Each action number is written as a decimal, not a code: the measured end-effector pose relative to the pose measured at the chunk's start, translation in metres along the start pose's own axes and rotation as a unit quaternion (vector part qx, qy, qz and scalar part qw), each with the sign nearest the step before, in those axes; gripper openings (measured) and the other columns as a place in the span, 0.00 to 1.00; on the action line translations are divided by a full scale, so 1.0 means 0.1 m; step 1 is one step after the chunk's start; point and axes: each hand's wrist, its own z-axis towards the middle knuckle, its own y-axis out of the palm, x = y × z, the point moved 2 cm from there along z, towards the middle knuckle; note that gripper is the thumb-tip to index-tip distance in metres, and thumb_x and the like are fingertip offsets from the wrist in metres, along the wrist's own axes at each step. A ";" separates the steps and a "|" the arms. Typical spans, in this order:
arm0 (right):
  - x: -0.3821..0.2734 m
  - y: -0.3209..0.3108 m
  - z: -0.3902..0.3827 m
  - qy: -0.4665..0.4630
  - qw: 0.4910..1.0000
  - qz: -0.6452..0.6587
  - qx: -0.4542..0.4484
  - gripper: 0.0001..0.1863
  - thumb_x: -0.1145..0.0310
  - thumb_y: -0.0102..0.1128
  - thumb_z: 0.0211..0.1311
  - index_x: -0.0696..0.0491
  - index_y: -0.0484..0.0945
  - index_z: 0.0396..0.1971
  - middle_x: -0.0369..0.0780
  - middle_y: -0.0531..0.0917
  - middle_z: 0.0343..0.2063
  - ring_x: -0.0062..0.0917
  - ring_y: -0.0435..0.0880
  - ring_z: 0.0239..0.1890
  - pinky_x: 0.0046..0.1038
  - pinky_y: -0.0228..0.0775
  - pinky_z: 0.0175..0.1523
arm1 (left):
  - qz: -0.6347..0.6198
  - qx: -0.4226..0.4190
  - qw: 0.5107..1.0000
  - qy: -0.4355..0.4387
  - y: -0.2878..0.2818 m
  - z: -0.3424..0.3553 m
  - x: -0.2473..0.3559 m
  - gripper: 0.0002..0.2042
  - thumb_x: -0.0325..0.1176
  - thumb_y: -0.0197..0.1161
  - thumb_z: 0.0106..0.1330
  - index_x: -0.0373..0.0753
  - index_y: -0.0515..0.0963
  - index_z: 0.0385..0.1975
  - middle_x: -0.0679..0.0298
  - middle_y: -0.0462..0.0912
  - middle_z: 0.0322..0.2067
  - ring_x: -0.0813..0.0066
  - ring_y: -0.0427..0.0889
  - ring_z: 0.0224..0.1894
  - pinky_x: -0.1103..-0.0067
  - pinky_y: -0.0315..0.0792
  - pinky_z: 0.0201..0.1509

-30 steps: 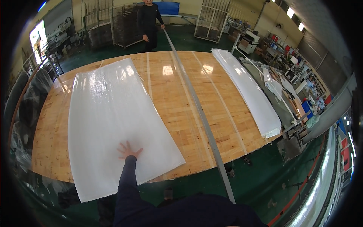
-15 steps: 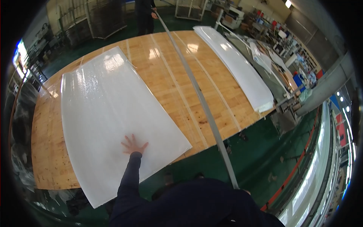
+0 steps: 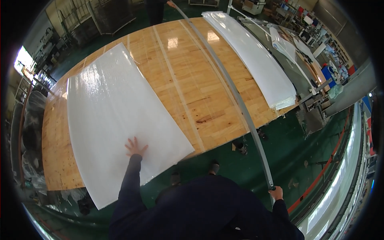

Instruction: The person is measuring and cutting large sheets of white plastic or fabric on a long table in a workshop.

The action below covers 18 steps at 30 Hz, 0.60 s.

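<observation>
My left hand [image 3: 136, 148] lies flat with fingers spread on a large glossy white sheet [image 3: 108, 108], near the table's front edge. The sheet covers the left part of the wooden table [image 3: 176, 84] and overhangs its near edge. Down at the lower right, my right hand [image 3: 277, 193] is closed round the near end of a long grey metal bar [image 3: 240, 102]. The bar runs slantwise over the table, right of the white sheet. A co-worker's hand [image 3: 171, 4] is at its far end.
A stack of white sheets [image 3: 260, 66] lies along the table's right side. Beyond it are a side bench with a white frame and clutter. A thick grey post [image 3: 352, 94] stands at the right. Green floor [image 3: 236, 172] shows in front, with long rails farther right.
The bar's near end has swung to the right, and my right hand on it has come into view. My left hand stays on the sheet. The view has shifted slightly.
</observation>
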 end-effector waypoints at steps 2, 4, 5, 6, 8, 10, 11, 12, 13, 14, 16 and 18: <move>0.24 -0.03 0.31 0.001 1.000 0.010 0.019 0.16 0.63 0.68 0.35 0.57 0.81 0.25 0.49 0.81 0.24 0.43 0.80 0.33 0.40 0.71 0.40 | 0.001 -0.005 1.000 -0.009 0.11 0.02 0.10 0.42 0.65 0.55 0.52 0.65 0.43 0.66 0.64 0.32 0.68 0.47 0.33 0.68 0.37 0.49 0.55; 0.46 -0.11 0.58 -0.004 1.000 0.017 0.016 0.16 0.64 0.68 0.35 0.56 0.81 0.27 0.49 0.81 0.26 0.43 0.80 0.34 0.39 0.71 0.41 | -0.025 0.008 1.000 -0.001 0.25 -0.03 0.30 0.41 0.65 0.54 0.52 0.65 0.44 0.66 0.63 0.34 0.68 0.45 0.33 0.68 0.36 0.50 0.54; 0.54 -0.11 0.69 0.005 1.000 0.020 0.015 0.16 0.66 0.68 0.35 0.55 0.81 0.29 0.49 0.82 0.27 0.42 0.80 0.35 0.38 0.71 0.41 | -0.039 0.009 0.999 -0.004 0.28 -0.08 0.35 0.41 0.65 0.54 0.53 0.65 0.44 0.65 0.62 0.35 0.68 0.43 0.34 0.68 0.34 0.51 0.52; 0.63 -0.15 0.76 0.014 0.999 0.039 -0.001 0.15 0.67 0.67 0.37 0.55 0.81 0.29 0.48 0.82 0.28 0.42 0.81 0.36 0.38 0.71 0.41 | -0.024 0.006 0.999 -0.024 0.33 -0.13 0.45 0.40 0.66 0.51 0.54 0.63 0.45 0.66 0.60 0.36 0.68 0.45 0.36 0.68 0.36 0.51 0.54; 0.76 -0.21 0.89 0.018 0.999 0.042 -0.005 0.15 0.67 0.68 0.37 0.55 0.81 0.29 0.48 0.82 0.27 0.42 0.81 0.35 0.38 0.71 0.41 | -0.025 0.008 0.999 -0.041 0.37 -0.26 0.63 0.43 0.68 0.52 0.51 0.61 0.43 0.66 0.61 0.35 0.68 0.47 0.34 0.68 0.38 0.49 0.56; 0.90 -0.29 0.96 0.032 0.999 0.016 -0.027 0.19 0.66 0.69 0.36 0.55 0.81 0.33 0.49 0.82 0.32 0.41 0.80 0.38 0.38 0.71 0.43 | -0.025 -0.002 0.998 -0.053 0.39 -0.38 0.76 0.45 0.68 0.53 0.50 0.60 0.43 0.66 0.61 0.34 0.68 0.48 0.33 0.68 0.38 0.48 0.57; 0.94 -0.34 0.97 0.040 0.999 0.011 -0.030 0.19 0.66 0.69 0.36 0.55 0.81 0.33 0.49 0.82 0.32 0.41 0.80 0.38 0.38 0.71 0.43 | -0.020 0.006 0.998 -0.061 0.38 -0.41 0.81 0.47 0.68 0.55 0.48 0.60 0.42 0.66 0.61 0.33 0.68 0.48 0.33 0.69 0.38 0.47 0.57; 0.93 -0.41 1.01 0.029 0.998 -0.039 -0.039 0.21 0.66 0.70 0.36 0.55 0.80 0.35 0.49 0.81 0.35 0.41 0.79 0.40 0.38 0.71 0.44 | -0.019 0.016 0.997 -0.072 0.36 -0.44 0.85 0.48 0.69 0.56 0.47 0.60 0.41 0.67 0.62 0.31 0.68 0.49 0.32 0.69 0.38 0.45 0.57; 0.86 -0.49 1.08 0.022 0.994 -0.098 -0.048 0.23 0.66 0.70 0.36 0.55 0.79 0.38 0.50 0.80 0.38 0.41 0.79 0.42 0.37 0.70 0.46 | -0.026 0.016 0.996 -0.078 0.34 -0.46 0.87 0.48 0.69 0.56 0.47 0.60 0.41 0.67 0.62 0.31 0.68 0.49 0.32 0.69 0.38 0.45 0.57; 0.77 -0.62 1.15 -0.018 0.989 -0.121 -0.083 0.23 0.69 0.67 0.38 0.55 0.78 0.41 0.50 0.78 0.42 0.42 0.77 0.44 0.38 0.70 0.47 | -0.032 0.017 0.997 -0.072 0.32 -0.47 0.89 0.49 0.68 0.57 0.46 0.59 0.40 0.67 0.63 0.30 0.68 0.51 0.31 0.69 0.38 0.44 0.58; 0.36 -0.89 1.24 -0.060 0.996 -0.068 0.018 0.21 0.71 0.65 0.40 0.55 0.78 0.40 0.50 0.78 0.41 0.41 0.78 0.43 0.38 0.70 0.47 | -0.045 0.022 0.995 -0.085 0.28 -0.51 0.86 0.50 0.67 0.58 0.46 0.59 0.39 0.67 0.64 0.29 0.68 0.52 0.30 0.69 0.38 0.42 0.59; -0.34 -1.07 1.35 -0.108 0.982 0.065 0.140 0.16 0.74 0.60 0.45 0.54 0.79 0.39 0.49 0.80 0.37 0.40 0.79 0.41 0.36 0.70 0.45 | -0.036 0.009 0.997 -0.063 0.26 -0.52 0.83 0.49 0.67 0.58 0.46 0.59 0.42 0.67 0.64 0.29 0.68 0.52 0.29 0.69 0.38 0.41 0.59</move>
